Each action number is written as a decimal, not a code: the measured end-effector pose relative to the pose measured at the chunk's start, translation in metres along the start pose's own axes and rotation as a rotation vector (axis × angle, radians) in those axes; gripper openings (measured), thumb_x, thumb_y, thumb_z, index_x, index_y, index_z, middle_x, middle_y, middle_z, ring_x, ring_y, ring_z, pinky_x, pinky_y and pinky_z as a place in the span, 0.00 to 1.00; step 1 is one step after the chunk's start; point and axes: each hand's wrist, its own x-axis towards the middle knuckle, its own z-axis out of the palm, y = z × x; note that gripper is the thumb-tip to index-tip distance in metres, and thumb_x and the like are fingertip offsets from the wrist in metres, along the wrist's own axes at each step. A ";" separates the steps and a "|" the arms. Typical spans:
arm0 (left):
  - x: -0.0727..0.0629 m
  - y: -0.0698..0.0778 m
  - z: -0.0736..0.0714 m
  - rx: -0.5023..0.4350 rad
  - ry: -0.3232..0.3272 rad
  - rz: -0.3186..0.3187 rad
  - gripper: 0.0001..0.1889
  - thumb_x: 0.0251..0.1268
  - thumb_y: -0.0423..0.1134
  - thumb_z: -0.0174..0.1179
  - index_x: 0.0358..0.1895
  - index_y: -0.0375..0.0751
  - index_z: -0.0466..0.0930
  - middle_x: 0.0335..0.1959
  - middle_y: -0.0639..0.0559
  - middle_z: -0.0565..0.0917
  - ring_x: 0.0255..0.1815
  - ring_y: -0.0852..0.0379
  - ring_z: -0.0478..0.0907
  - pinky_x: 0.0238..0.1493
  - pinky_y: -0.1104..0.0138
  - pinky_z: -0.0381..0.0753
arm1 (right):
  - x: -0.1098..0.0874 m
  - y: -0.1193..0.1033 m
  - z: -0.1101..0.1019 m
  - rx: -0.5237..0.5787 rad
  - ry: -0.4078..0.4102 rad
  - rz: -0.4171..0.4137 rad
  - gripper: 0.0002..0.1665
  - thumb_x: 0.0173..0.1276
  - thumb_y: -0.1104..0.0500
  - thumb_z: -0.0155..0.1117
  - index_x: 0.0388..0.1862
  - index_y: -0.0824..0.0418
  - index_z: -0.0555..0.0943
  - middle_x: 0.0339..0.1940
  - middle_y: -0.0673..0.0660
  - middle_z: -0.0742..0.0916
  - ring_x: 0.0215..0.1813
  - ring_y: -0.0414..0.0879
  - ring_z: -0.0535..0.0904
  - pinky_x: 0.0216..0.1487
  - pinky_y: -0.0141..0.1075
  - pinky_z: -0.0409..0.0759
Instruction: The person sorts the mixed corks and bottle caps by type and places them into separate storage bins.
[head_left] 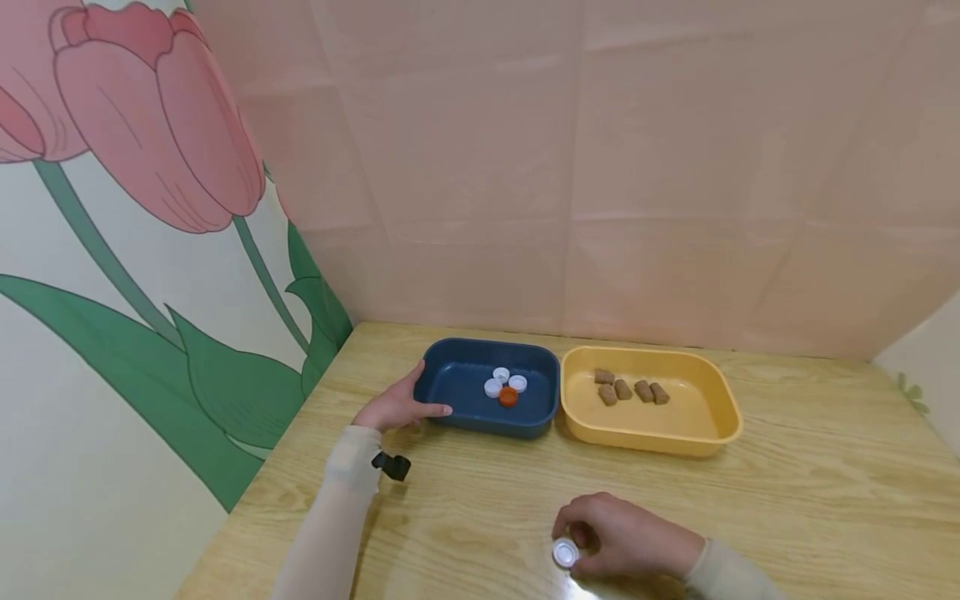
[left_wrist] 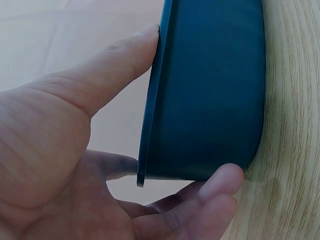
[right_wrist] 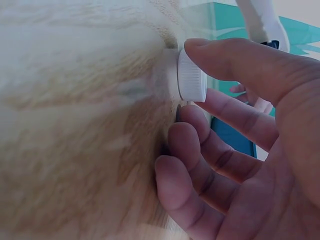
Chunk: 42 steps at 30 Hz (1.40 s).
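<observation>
My left hand (head_left: 396,406) holds the left end of a dark blue tray (head_left: 480,422). In the left wrist view its thumb lies against the tray's rim, while the fingers touch the outer wall around the corner. Inside that tray lie three white bottle caps (head_left: 517,383) and an orange bottle cap (head_left: 507,397). Nearer the front, my right hand (head_left: 626,533) pinches a white bottle cap (head_left: 565,552) between thumb and index finger. The cap's ridged side (right_wrist: 193,77) shows in the right wrist view, close to the tabletop; the other fingers curl below it.
A yellow tray (head_left: 645,437) stands right beside the blue one, with several brown cork-like pieces (head_left: 623,389) in its left half. Both rest on a wood-grain table (head_left: 465,500). A pink covering (head_left: 570,167) hangs behind, and a tulip-patterned wall (head_left: 150,250) borders the left.
</observation>
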 end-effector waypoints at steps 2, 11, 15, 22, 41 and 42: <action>0.000 0.000 0.000 -0.005 0.001 -0.001 0.60 0.57 0.56 0.72 0.83 0.53 0.36 0.80 0.38 0.51 0.41 0.46 0.84 0.53 0.54 0.78 | 0.001 0.000 0.000 -0.006 0.001 -0.008 0.13 0.59 0.53 0.75 0.42 0.43 0.83 0.29 0.38 0.80 0.31 0.30 0.73 0.32 0.27 0.74; -0.001 0.001 0.000 0.004 0.007 -0.007 0.59 0.58 0.56 0.72 0.83 0.53 0.36 0.81 0.38 0.51 0.42 0.46 0.84 0.57 0.52 0.78 | 0.003 0.002 0.001 -0.006 0.006 -0.025 0.12 0.59 0.52 0.75 0.41 0.43 0.83 0.29 0.38 0.80 0.31 0.30 0.73 0.32 0.27 0.74; -0.002 0.002 0.001 0.006 0.005 -0.010 0.60 0.57 0.56 0.73 0.83 0.53 0.36 0.80 0.38 0.51 0.43 0.45 0.84 0.61 0.49 0.75 | 0.004 0.001 0.000 0.003 0.005 -0.028 0.11 0.60 0.51 0.75 0.41 0.43 0.83 0.29 0.38 0.80 0.31 0.30 0.73 0.31 0.27 0.74; -0.002 0.003 0.001 0.002 0.006 -0.009 0.60 0.57 0.56 0.73 0.83 0.53 0.36 0.81 0.38 0.51 0.43 0.45 0.84 0.60 0.50 0.76 | 0.007 -0.003 -0.001 0.012 0.015 -0.007 0.08 0.62 0.51 0.74 0.39 0.42 0.83 0.27 0.37 0.80 0.30 0.31 0.74 0.31 0.27 0.75; -0.001 0.002 0.001 0.008 0.008 -0.007 0.59 0.59 0.55 0.72 0.83 0.53 0.35 0.80 0.37 0.51 0.43 0.45 0.84 0.60 0.50 0.76 | 0.025 -0.020 -0.029 -0.120 0.157 -0.092 0.08 0.65 0.49 0.72 0.40 0.47 0.82 0.26 0.38 0.79 0.27 0.31 0.73 0.28 0.27 0.75; -0.001 0.002 0.001 0.008 0.009 -0.007 0.59 0.59 0.55 0.72 0.83 0.53 0.35 0.80 0.37 0.51 0.43 0.45 0.84 0.60 0.50 0.76 | 0.027 -0.020 -0.031 -0.127 0.163 -0.100 0.08 0.66 0.50 0.71 0.41 0.47 0.82 0.26 0.38 0.79 0.27 0.32 0.74 0.28 0.27 0.75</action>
